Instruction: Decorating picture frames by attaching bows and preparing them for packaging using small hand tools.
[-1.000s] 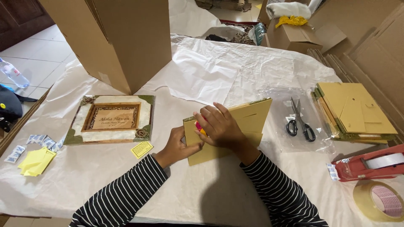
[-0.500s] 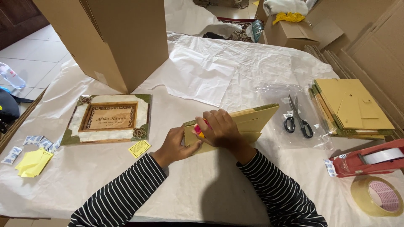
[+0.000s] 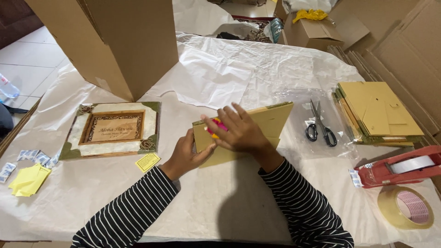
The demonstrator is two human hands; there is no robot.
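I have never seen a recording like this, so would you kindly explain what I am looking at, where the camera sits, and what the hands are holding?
There is no machine here: a person in striped sleeves works with bare hands, and the one camera is worn on the head, looking down at a paper-covered table.

The left hand steadies the near edge of a yellow board, apparently a frame back, tilted up off the table. The right hand rests on it and grips a small pink and yellow tool; what it is cannot be told.

To the left lie a decorated picture frame, a small yellow tag, yellow slips and small packets. To the right are scissors, a stack of frame backs, a red tape dispenser and a tape roll. A large cardboard box stands behind.
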